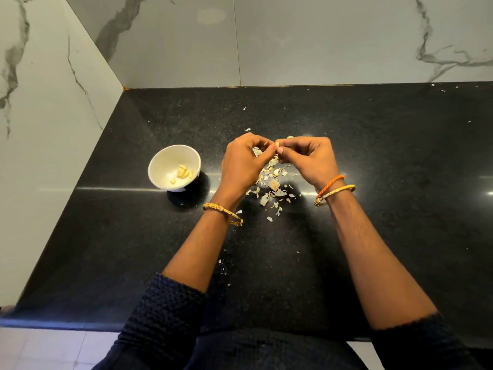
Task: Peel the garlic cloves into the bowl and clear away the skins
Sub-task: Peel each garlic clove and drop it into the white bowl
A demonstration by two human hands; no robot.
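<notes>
A garlic clove (pixel 277 148) is held between the two hands above the black counter (pixel 373 161), a little to the right of the middle, and only a small pale part of it shows between the fingertips. The left hand (pixel 244 162) has its fingers curled and its thumb meets the clove from the left side. The right hand (pixel 306 158) also has curled fingers, and its thumb and first finger pinch the clove from the right, so both hands grip the same clove. Under the hands and a little nearer lies a loose pile of garlic skins (pixel 272 188), with thin pale flakes spread on the counter around it. To the left of the hands, apart from the pile, stands a small white bowl (pixel 162 169), and inside it lie several peeled cloves (pixel 182 173) close together. The left wrist carries a gold bangle (pixel 222 213). The right wrist carries an orange thread band (pixel 330 184) and a second gold bangle (pixel 336 193) just beside it. Dark sleeves (pixel 165 316) cover the arms near the elbows. Behind the counter and on its left side rise marble walls (pixel 320 44) with grey veins.
</notes>
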